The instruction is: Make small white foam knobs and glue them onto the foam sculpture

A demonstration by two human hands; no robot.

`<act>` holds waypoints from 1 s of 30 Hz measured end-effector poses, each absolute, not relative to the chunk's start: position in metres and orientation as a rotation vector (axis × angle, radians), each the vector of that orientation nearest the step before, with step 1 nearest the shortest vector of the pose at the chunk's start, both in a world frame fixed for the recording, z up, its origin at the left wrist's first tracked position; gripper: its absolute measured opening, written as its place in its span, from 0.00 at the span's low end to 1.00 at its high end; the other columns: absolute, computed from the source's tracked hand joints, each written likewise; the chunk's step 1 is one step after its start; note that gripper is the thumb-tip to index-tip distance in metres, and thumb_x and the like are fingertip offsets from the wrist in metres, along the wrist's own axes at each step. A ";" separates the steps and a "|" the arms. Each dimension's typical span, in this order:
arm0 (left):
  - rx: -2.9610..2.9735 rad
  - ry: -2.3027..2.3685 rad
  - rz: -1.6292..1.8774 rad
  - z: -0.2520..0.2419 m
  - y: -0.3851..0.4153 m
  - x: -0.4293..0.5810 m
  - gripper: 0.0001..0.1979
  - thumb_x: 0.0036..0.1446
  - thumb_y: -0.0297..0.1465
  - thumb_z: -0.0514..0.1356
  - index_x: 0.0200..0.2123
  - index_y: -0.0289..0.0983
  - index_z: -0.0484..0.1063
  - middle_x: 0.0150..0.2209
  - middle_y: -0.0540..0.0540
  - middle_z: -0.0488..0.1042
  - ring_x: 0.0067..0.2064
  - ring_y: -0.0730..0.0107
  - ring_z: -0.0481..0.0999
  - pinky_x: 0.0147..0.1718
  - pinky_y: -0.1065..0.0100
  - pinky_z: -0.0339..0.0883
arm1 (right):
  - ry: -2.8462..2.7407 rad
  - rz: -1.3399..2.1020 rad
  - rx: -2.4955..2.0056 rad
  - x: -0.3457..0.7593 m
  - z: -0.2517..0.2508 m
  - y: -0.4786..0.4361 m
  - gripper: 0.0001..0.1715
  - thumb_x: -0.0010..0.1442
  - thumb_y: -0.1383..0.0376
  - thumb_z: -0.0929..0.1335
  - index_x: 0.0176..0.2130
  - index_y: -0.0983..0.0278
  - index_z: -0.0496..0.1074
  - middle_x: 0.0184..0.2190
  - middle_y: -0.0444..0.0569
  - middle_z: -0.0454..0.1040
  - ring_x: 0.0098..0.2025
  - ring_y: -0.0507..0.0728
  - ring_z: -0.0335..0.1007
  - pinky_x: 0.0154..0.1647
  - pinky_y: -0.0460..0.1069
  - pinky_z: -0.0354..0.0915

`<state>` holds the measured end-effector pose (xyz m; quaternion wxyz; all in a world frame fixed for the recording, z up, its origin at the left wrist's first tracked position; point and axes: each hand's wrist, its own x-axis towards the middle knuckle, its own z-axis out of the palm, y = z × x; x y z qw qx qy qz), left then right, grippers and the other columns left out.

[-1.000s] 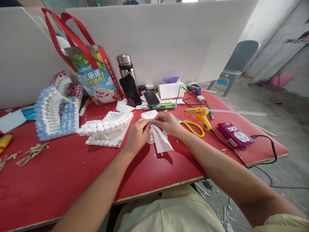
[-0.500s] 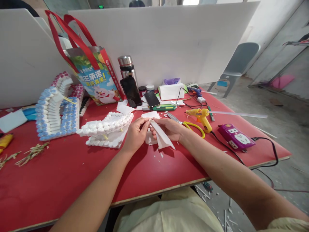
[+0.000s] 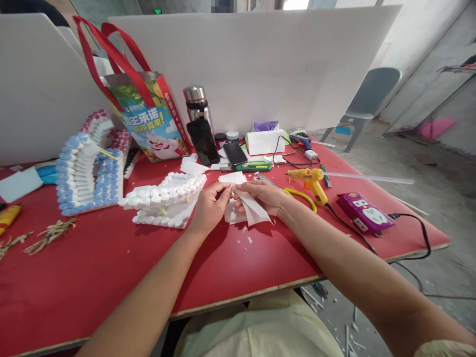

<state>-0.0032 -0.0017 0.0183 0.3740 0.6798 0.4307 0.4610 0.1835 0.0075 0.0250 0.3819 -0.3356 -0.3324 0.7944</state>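
Both hands meet over the middle of the red table (image 3: 92, 267). My left hand (image 3: 210, 207) pinches the top edge of a white foam piece (image 3: 256, 210), fingers closed. My right hand (image 3: 265, 196) grips the same white foam piece from the right, with the sheet hanging down below its fingers. Small white crumbs lie on the table just under the hands. A white model of foam rows (image 3: 163, 196) sits just left of my left hand.
Yellow scissors (image 3: 299, 196), a yellow glue gun (image 3: 311, 179) and a purple power strip (image 3: 364, 213) lie to the right. A blue-tipped foam model (image 3: 87, 171), a red-handled bag (image 3: 147, 116), a steel flask (image 3: 197, 101), two phones and a white box line the back. A grey chair (image 3: 366, 96) stands beyond the table.
The white foam piece has tilted flatter and lower in my right hand. More white crumbs now lie on the table beneath it. Both hands stay in place.
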 end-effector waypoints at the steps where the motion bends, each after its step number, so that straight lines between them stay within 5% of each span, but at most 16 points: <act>1: 1.729 1.101 1.177 0.018 -0.001 -0.003 0.14 0.64 0.39 0.60 0.43 0.37 0.81 0.35 0.46 0.80 0.36 0.67 0.76 0.36 0.69 0.70 | -0.847 2.022 -0.855 0.183 0.025 0.007 0.06 0.64 0.68 0.70 0.37 0.72 0.75 0.29 0.54 0.79 0.28 0.55 0.78 0.31 0.50 0.78; 8: 1.801 1.183 1.139 0.024 -0.003 -0.004 0.12 0.63 0.37 0.60 0.41 0.37 0.81 0.32 0.47 0.78 0.34 0.68 0.75 0.36 0.69 0.69 | -0.894 1.918 -0.907 0.181 0.022 0.007 0.14 0.54 0.65 0.79 0.36 0.67 0.73 0.27 0.47 0.77 0.28 0.53 0.76 0.33 0.48 0.77; 23: 1.933 1.177 1.138 0.028 -0.006 -0.001 0.11 0.64 0.33 0.57 0.39 0.36 0.80 0.39 0.44 0.82 0.43 0.62 0.79 0.45 0.65 0.70 | -0.928 1.968 -0.975 0.179 0.024 0.006 0.11 0.61 0.64 0.75 0.37 0.68 0.71 0.25 0.52 0.80 0.23 0.55 0.76 0.27 0.50 0.76; 30: 1.940 1.228 1.129 0.027 -0.005 -0.001 0.11 0.65 0.33 0.58 0.39 0.36 0.80 0.40 0.44 0.82 0.41 0.64 0.79 0.42 0.66 0.69 | -0.951 1.899 -1.015 0.175 0.026 0.005 0.13 0.55 0.64 0.77 0.33 0.67 0.71 0.22 0.48 0.76 0.17 0.49 0.67 0.20 0.44 0.65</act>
